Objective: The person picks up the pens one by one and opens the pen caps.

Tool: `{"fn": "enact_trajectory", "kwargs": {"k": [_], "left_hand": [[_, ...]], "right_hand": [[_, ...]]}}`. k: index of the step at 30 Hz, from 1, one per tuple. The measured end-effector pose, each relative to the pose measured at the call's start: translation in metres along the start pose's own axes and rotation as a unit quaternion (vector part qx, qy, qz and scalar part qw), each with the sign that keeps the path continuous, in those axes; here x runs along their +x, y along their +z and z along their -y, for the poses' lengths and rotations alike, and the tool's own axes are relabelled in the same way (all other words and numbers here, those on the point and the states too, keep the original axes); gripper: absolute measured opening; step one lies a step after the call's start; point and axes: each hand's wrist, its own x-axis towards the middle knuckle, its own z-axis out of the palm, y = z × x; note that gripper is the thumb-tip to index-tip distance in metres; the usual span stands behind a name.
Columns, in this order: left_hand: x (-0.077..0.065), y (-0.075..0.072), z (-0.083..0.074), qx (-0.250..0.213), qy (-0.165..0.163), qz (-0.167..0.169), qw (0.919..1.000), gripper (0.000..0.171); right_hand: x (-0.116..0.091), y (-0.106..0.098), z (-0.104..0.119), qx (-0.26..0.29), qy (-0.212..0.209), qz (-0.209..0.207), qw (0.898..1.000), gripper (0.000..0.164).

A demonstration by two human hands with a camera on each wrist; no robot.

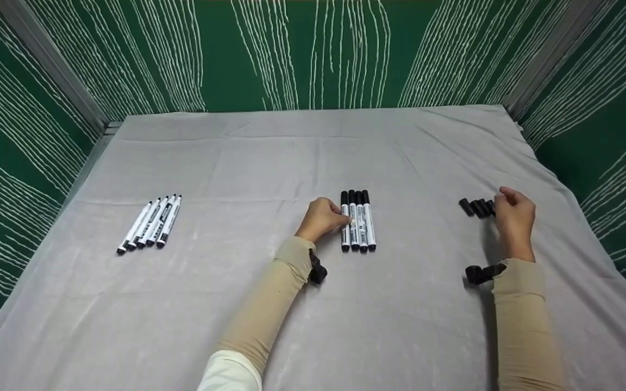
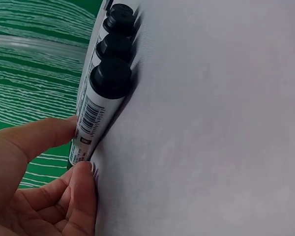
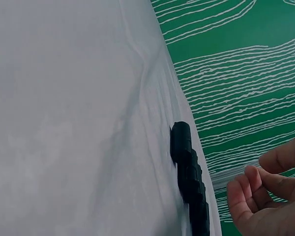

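Note:
Several capped whiteboard markers (image 1: 361,222) lie side by side at the middle of the cloth, black caps pointing away. My left hand (image 1: 321,218) pinches the leftmost marker (image 2: 96,115) between thumb and fingertips; the marker lies in line with the others. On the right, several loose black marker caps (image 1: 473,208) lie in a slanted row. Just beside the row's right end is my right hand (image 1: 515,217), partly covering the last cap. In the right wrist view its fingers (image 3: 241,199) are loosely bent and apart from the caps (image 3: 181,142), with nothing visible between them.
At the left lie several uncapped white markers (image 1: 152,222), tips pointing away. A wrinkled grey cloth (image 1: 248,163) covers the table. Green walls with white lines (image 1: 291,54) stand behind and on both sides. Each wrist wears a black camera (image 1: 317,270).

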Motion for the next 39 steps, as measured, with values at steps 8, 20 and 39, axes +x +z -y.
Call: {"fn": "enact_trajectory", "kwargs": {"k": [8, 20, 39], "left_hand": [[0.003, 0.000, -0.006, 0.049, -0.017, 0.006, 0.9986, 0.037], [0.005, -0.004, -0.006, 0.030, -0.053, 0.012, 0.9981, 0.036], [0.002, -0.023, 0.009, -0.282, -0.070, 0.063, 0.9549, 0.018]], "right_hand": [[0.000, 0.004, 0.001, -0.021, -0.012, 0.025, 0.999, 0.050], [0.000, 0.005, 0.001, -0.013, -0.018, 0.048, 0.999, 0.051], [-0.003, 0.010, 0.007, -0.030, -0.026, 0.076, 0.996, 0.054]]}}
